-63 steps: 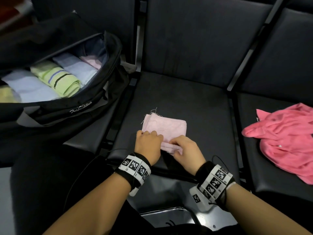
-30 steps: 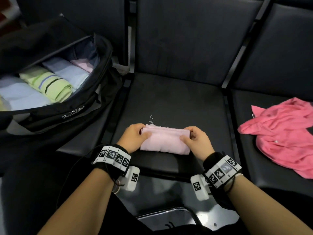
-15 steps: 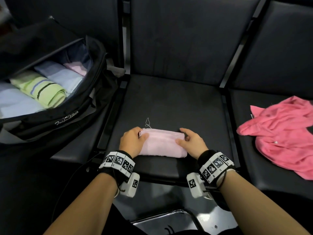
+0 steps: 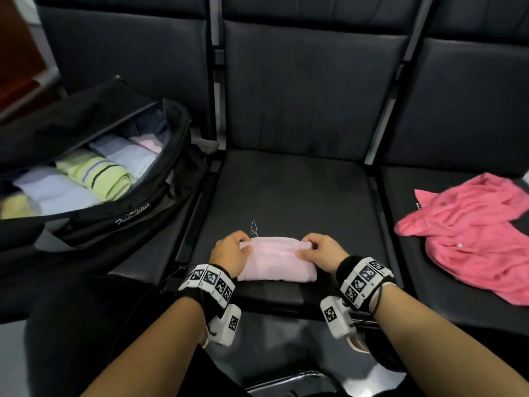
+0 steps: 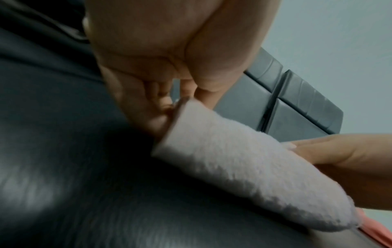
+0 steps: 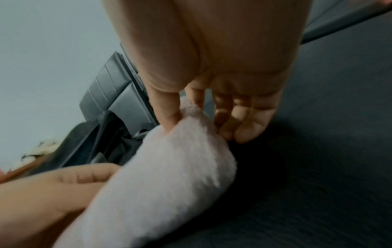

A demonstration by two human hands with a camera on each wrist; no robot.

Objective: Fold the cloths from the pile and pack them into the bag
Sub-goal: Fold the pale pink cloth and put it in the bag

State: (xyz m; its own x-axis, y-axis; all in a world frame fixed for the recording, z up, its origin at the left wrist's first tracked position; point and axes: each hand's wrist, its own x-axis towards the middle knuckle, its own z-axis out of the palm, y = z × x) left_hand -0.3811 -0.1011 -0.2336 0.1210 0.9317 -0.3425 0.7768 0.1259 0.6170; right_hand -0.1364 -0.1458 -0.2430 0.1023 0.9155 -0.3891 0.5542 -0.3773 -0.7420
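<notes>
Pale pink terry cloth (image 4: 276, 260): folded into a thick oblong, lying near the front edge of the black padded middle seat (image 4: 289, 190), lower centre of the head view; probably squared up there before the carry to the bag
Left hand (image 4: 229, 253): pinching the cloth's left end, thumb on top, fingers tucked round the far edge; likely to keep the layers from springing apart
Right hand (image 4: 319, 252): pinching the right end the same way, thumb pressed into the pile
Open black fabric bag (image 4: 120, 216): left of frame, mouth towards the seat; rolled pale blue, green striped and pink cloths packed side by side, so within easy reach
Crumpled bright pink cloth (image 4: 469, 230): right edge, on the next seat, still unfolded
Hidden: fingertips under the fold; bag's left part cut off; wrist views blurred; loose thread at the cloth's far edge barely legible
</notes>
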